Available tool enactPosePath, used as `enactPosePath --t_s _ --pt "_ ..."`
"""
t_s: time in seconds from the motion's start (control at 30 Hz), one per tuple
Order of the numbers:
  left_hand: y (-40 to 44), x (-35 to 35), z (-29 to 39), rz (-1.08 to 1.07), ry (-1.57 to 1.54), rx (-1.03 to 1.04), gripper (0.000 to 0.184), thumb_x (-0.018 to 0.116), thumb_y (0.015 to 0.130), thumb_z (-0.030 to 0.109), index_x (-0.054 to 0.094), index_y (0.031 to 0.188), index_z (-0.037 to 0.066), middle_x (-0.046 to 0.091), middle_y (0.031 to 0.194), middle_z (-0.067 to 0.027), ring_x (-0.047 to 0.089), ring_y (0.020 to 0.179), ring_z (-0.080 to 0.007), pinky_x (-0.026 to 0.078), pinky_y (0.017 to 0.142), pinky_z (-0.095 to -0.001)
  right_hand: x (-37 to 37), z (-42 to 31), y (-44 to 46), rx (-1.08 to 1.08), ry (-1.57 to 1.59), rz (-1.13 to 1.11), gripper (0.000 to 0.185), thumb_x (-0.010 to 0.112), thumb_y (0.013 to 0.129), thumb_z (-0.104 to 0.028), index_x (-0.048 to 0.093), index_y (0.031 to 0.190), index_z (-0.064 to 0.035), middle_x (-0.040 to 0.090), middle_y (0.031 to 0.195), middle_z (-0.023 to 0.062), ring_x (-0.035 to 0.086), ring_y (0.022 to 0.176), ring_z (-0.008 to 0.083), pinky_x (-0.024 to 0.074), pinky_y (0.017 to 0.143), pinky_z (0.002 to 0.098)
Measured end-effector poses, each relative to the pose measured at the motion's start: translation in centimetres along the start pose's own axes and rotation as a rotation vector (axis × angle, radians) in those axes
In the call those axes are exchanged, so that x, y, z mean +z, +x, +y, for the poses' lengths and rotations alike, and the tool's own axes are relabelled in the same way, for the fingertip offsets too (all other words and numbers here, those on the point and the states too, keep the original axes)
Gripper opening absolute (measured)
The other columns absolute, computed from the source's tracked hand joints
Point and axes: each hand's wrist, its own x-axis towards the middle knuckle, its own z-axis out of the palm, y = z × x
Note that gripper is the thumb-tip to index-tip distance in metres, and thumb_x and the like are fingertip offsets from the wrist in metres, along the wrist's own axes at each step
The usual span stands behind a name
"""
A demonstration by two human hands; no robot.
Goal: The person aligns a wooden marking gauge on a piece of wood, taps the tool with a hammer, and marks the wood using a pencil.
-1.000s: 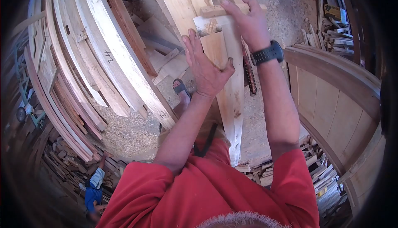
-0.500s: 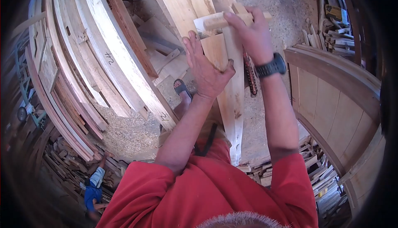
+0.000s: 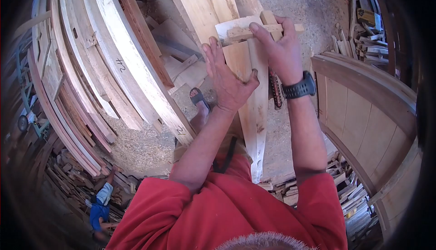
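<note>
My right hand [image 3: 284,50], with a dark watch on its wrist, is closed around a wooden marking gauge [image 3: 245,33], a bar crossed by a short block. The bar lies across a pale, whitish surface [image 3: 223,28] at the far end of a wooden board [image 3: 237,59]. Spanning that board is my left hand [image 3: 229,84], its fingers along the left edge and its thumb at the right. A longer plank [image 3: 259,127] runs underneath toward my body. The gauge's tip touches or nearly touches the wood; I cannot tell which.
Long boards [image 3: 131,45], some with pencilled numbers, lean on the left. A dark, toothed strip [image 3: 275,89] lies right of the plank. Panelled woodwork [image 3: 363,118] stands at right. Offcuts [image 3: 372,45] are piled behind it. Another person [image 3: 100,211] is at lower left.
My right hand has moved slightly toward me and to the right with the marking gauge. My left hand stays on the board.
</note>
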Motion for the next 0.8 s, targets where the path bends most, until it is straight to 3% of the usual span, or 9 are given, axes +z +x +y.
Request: enactPosePath --t_s 0.3,0.4,0.5,0.7,0.8 --pt "0.0 0.2 0.1 0.023 0.005 0.028 0.126 0.087 0.068 0.021 0.008 0.163 -0.005 0.016 0.168 -0.0354 0.006 0.158 -0.0563 0.014 0.127 -0.0626 2.6 1.4 4.3 -0.061 -0.074 0.129 0.066 0.084 0.087 -0.047 0.06 0.121 0.0042 0.076 0.101 0.0244 0.076 0.095 0.0317 0.0582 0.083 0.0395" --pt "0.1 0.1 0.0 0.016 0.011 0.027 0.127 0.087 0.068 0.021 0.008 0.163 -0.005 0.016 0.168 -0.0354 0.006 0.158 -0.0564 0.014 0.127 -0.0619 1.0 1.7 2.4 -0.023 0.06 0.011 0.067 0.084 0.086 -0.049 0.06 0.121 0.0037 0.076 0.101 0.0248 0.076 0.094 0.0339 0.058 0.083 0.0409" --pt "0.2 0.2 -0.2 0.004 0.011 0.004 0.128 0.087 0.068 0.021 0.007 0.163 -0.005 0.015 0.168 -0.0353 0.006 0.158 -0.0563 0.013 0.128 -0.0615 0.4 0.5 0.0 -0.044 0.03 0.049 0.068 0.085 0.085 -0.049 0.06 0.12 0.0037 0.076 0.102 0.0255 0.076 0.096 0.0344 0.0579 0.084 0.0412" --pt "0.2 0.1 0.1 -0.002 0.014 0.005 0.128 0.087 0.069 0.023 0.006 0.164 -0.005 0.014 0.169 -0.0344 0.006 0.158 -0.0557 0.013 0.127 -0.0621 3.2 2.0 5.0 -0.058 -0.089 0.11 0.07 0.086 0.084 -0.049 0.06 0.121 0.0045 0.075 0.108 0.0253 0.075 0.101 0.0322 0.0577 0.087 0.0402" --pt "-0.1 0.2 0.0 0.01 0.015 0.022 0.127 0.087 0.069 0.024 0.007 0.164 -0.005 0.014 0.169 -0.0341 0.006 0.158 -0.0555 0.013 0.127 -0.0619 2.2 2.1 4.5 0.016 0.051 0.042 0.071 0.085 0.085 -0.051 0.06 0.121 0.0043 0.076 0.108 0.025 0.075 0.102 0.0322 0.0577 0.087 0.041"
